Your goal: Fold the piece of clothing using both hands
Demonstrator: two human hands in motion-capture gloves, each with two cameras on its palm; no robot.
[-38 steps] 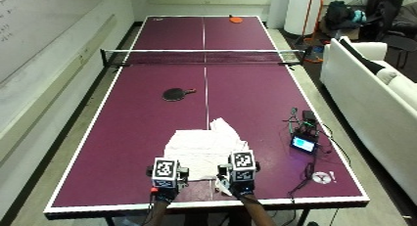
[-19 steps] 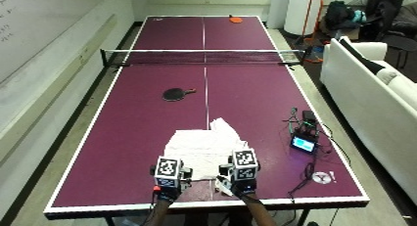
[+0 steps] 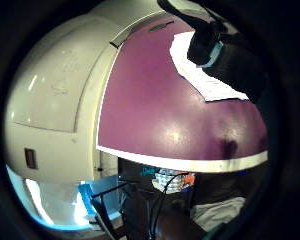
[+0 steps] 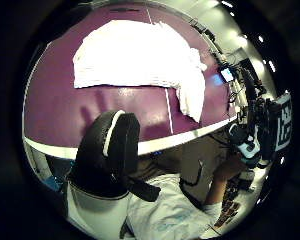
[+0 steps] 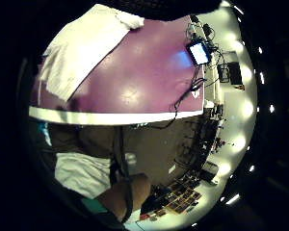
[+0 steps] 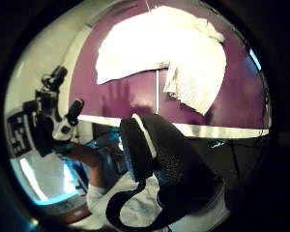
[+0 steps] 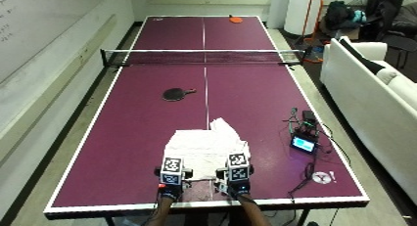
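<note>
A white garment [image 7: 203, 144] lies crumpled flat on the purple table [image 7: 137, 138], close to the near edge, with one bunched flap pointing away from me. My left hand [image 7: 172, 179] and right hand [image 7: 238, 178] hover side by side over its near hem. Neither holds anything. In the left thumb side view the garment [image 4: 135, 60] lies apart from the thumb [image 4: 110, 150], and a spread-finger shadow falls on the bare table. The right thumb side view shows the same: the garment [image 6: 159, 53], the free thumb [image 6: 159, 154] and a shadow of straight fingers.
A black paddle [image 7: 174, 94] lies mid-table, beyond the garment. A small device with a lit screen [image 7: 305, 144] and its cables sit by the right edge. The net [image 7: 203, 52] crosses the table farther off. A white sofa [image 7: 371, 89] stands to the right.
Both hands have shifted only slightly over the garment's near hem. The garment lies as before.
</note>
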